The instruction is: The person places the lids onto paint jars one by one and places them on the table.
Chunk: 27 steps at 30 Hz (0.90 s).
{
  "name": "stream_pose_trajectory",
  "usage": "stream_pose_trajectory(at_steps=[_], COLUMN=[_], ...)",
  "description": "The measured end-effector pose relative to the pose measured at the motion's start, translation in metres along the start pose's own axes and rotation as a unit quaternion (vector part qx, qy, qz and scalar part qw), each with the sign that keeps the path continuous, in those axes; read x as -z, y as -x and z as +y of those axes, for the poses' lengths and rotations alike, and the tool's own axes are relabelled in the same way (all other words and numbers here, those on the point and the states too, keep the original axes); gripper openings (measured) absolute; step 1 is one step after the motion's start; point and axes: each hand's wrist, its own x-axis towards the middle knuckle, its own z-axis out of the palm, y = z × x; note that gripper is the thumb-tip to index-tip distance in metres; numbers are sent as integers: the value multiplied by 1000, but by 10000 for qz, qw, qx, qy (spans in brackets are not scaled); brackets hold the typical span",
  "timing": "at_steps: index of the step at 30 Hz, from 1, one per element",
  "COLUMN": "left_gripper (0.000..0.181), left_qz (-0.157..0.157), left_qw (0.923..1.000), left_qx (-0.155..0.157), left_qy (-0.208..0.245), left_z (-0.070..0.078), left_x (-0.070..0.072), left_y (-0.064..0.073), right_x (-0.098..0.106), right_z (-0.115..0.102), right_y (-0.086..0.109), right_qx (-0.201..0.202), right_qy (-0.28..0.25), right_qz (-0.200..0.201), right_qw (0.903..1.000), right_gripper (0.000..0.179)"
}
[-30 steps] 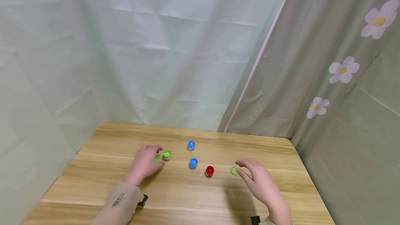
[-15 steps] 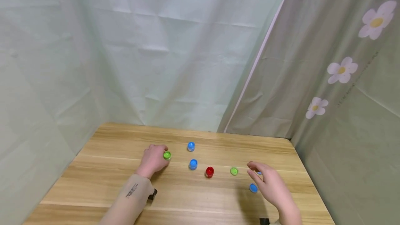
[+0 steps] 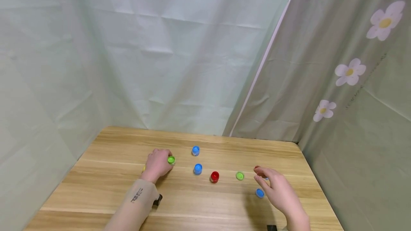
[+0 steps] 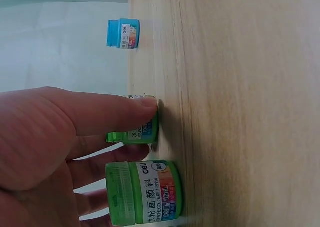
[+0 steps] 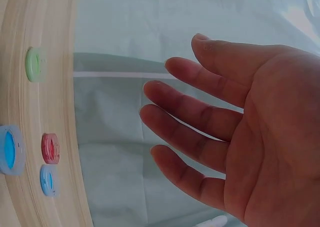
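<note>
My left hand pinches a small green paint jar, thumb on its near side in the left wrist view and fingers behind. That jar stands on the wooden table. A second green paint jar, with a ribbed green top and a gouache label, stands closer to the left wrist camera, largely hidden by my hand in the head view. Hovering over the right side, my right hand holds nothing, its fingers loosely bent. Around it lie a green lid, a blue lid and a red lid.
Two blue paint jars and a red paint jar stand mid-table. Another blue lid lies beside the red lid. A bit of yellow shows behind my left hand. Curtains hang behind the wooden table.
My left hand has moved right and closed its fingers on the green jar. My right hand has shifted right, away from the green lid, uncovering a blue lid; a red lid now shows by its fingertips.
</note>
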Motion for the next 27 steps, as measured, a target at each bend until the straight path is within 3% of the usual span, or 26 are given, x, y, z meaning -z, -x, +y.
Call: stream_pose_trajectory(at_steps=[17, 23, 27], left_gripper=[24, 27, 35], left_qz=[193, 512, 791], left_qw=[9998, 9981, 9935], left_qx=[56, -104, -173], left_qy=[85, 324, 798], left_z=[0, 4, 10], left_x=[-4, 0, 3], left_y=[0, 3, 7], right_x=[-3, -6, -7], right_z=[0, -1, -2], right_y=[-2, -4, -7], right_qx=[57, 33, 74], right_qy=[45, 65, 44], right_qz=[-10, -81, -85], right_qw=[10000, 9999, 9999], right_gripper=[28, 25, 24])
